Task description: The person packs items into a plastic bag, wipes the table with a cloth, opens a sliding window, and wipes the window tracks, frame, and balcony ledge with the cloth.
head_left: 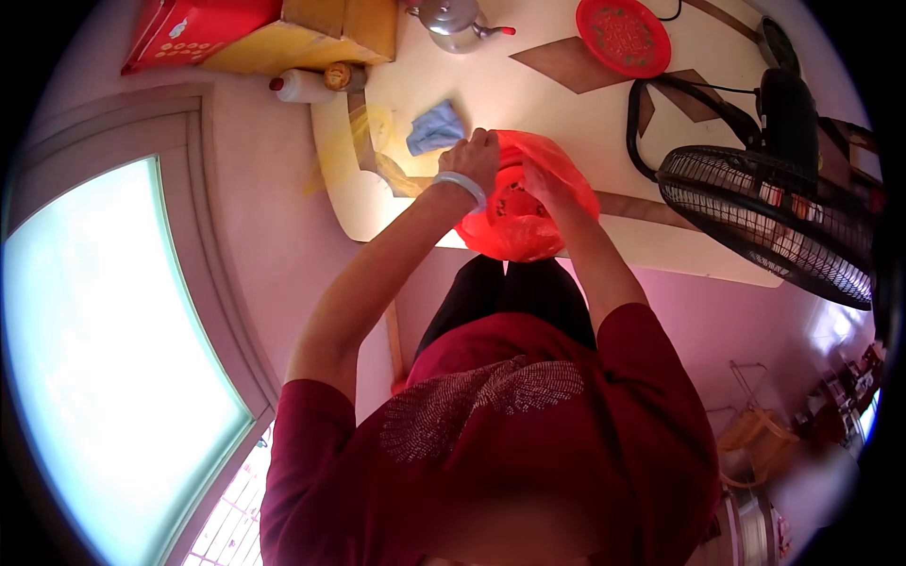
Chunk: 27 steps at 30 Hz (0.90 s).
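Note:
A thin red plastic bag [533,242] stands at the table's near edge, its mouth spread open toward me. My left hand [475,158], with a pale bangle on the wrist, is closed on the bag's left rim. On the other side, my right hand [545,182] reaches into the bag's mouth; its fingers are partly hidden by the plastic. Inside the bag is a red round item [514,193] with dark markings or small dark pieces; I cannot tell which. A crumpled blue cloth [436,128] lies just beyond my left hand.
A black fan [769,212] stands at the right. Farther back are a red patterned plate [624,38] and a metal kettle [451,21]. Boxes [311,38], a white bottle [304,86] and yellow translucent plastic [363,141] are at the left.

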### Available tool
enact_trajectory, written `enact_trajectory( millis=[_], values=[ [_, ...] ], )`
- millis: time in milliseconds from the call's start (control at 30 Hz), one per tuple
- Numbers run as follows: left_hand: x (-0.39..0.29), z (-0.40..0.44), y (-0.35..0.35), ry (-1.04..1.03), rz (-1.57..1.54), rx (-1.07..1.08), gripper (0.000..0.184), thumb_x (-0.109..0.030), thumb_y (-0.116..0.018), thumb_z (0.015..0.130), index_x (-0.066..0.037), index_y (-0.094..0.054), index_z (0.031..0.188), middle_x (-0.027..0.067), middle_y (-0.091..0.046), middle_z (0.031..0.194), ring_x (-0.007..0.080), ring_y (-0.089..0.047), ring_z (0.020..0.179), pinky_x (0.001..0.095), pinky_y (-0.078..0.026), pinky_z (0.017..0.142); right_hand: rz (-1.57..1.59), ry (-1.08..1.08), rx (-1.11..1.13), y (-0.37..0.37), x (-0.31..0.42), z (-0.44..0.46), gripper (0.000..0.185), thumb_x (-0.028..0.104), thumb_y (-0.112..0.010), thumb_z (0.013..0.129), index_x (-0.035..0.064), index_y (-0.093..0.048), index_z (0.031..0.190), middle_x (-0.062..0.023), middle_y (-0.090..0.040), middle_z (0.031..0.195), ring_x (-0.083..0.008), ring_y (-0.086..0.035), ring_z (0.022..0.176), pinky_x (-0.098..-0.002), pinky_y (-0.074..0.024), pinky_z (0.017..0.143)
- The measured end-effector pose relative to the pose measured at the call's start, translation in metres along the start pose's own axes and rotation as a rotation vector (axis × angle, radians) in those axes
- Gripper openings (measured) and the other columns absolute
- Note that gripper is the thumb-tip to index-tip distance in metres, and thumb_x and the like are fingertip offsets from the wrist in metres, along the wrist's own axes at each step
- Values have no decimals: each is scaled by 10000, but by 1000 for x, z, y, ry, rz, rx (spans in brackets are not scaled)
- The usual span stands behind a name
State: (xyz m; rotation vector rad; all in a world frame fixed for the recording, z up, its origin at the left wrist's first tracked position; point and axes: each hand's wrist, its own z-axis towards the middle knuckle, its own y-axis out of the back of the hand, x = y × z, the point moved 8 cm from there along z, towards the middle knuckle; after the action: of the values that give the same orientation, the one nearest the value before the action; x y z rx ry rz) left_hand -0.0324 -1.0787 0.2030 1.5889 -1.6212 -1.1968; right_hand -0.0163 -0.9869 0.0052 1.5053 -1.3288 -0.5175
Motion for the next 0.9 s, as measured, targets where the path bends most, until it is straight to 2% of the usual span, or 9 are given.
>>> enact_trajectory(
  millis=[100, 200, 300, 367, 433, 500, 600, 733, 900],
  values=[
    [2, 1, -4, 6, -14, 32, 414, 22, -570, 669, -24, -433, 1057, 132, -488, 1017, 302, -559, 900, 398, -488, 708, 186, 85, 61, 1, -5, 4, 694, 304, -682, 664, 49, -390, 1239, -158, -413, 1264, -307, -359, 1197, -387, -293, 1000],
    [0, 0, -4, -7, -51, 52, 448, 27, -567, 669, -21, -426, 1091, 131, -485, 1030, 301, -558, 903, 396, -487, 712, 286, 82, -34, 24, -3, -3, 667, 295, -682, 659, 33, -418, 1213, -164, -435, 1241, -302, -376, 1183, -381, -293, 1004],
    [0, -4, -4, -12, -63, 47, 502, 21, -567, 674, -27, -409, 1148, 131, -484, 1041, 298, -556, 910, 396, -487, 716, 177, 217, -183, 40, 8, -20, 635, 231, -663, 667, 25, -413, 1213, -185, -468, 1201, -287, -390, 1175, -362, -295, 1006],
    [2, -5, -1, -18, -41, 65, 524, 11, -557, 687, -38, -394, 1184, 124, -484, 1052, 291, -556, 912, 390, -487, 718, -204, 505, -431, 43, 20, -34, 646, 205, -651, 668, 21, -390, 1230, -206, -479, 1181, -287, -405, 1166, -357, -314, 993],
    [4, -8, 1, -34, -19, 70, 535, 0, -548, 700, -48, -385, 1207, 115, -485, 1060, 284, -555, 916, 384, -488, 721, -177, 563, -390, 54, 27, -41, 655, 184, -642, 667, 13, -369, 1238, -222, -492, 1149, -299, -426, 1140, -359, -335, 973],
    [8, -11, 0, -51, -3, 67, 534, -14, -540, 713, -59, -380, 1220, 104, -487, 1065, 277, -554, 923, 378, -488, 723, 262, 381, -53, 60, 23, -44, 662, 169, -634, 664, 1, -352, 1239, -233, -507, 1105, -322, -453, 1099, -369, -358, 948],
    [15, -14, -2, -68, 13, 116, 535, -19, -522, 727, -98, -379, 1237, 91, -492, 1066, 271, -558, 917, 373, -489, 722, 490, 310, 179, 90, 36, -74, 558, 76, -583, 641, -49, -397, 1152, -219, -515, 1005, -367, -510, 943, -389, -413, 844],
    [28, -17, -8, -66, 3, 148, 498, -28, -496, 746, -137, -398, 1222, 94, -501, 1051, 268, -564, 905, 378, -488, 724, 429, 556, -155, 117, 42, -127, 592, 99, -659, 624, 2, -421, 1157, -196, -486, 1077, -359, -492, 960, -394, -418, 842],
    [36, -22, -16, -117, -15, 94, 435, -49, -490, 756, -138, -430, 1177, 104, -541, 990, 283, -567, 888, 384, -480, 720, 410, 524, -368, 191, 36, -172, 591, 55, -688, 558, 5, -472, 1106, -165, -508, 1009, -336, -521, 890, -401, -450, 776]
  ],
)
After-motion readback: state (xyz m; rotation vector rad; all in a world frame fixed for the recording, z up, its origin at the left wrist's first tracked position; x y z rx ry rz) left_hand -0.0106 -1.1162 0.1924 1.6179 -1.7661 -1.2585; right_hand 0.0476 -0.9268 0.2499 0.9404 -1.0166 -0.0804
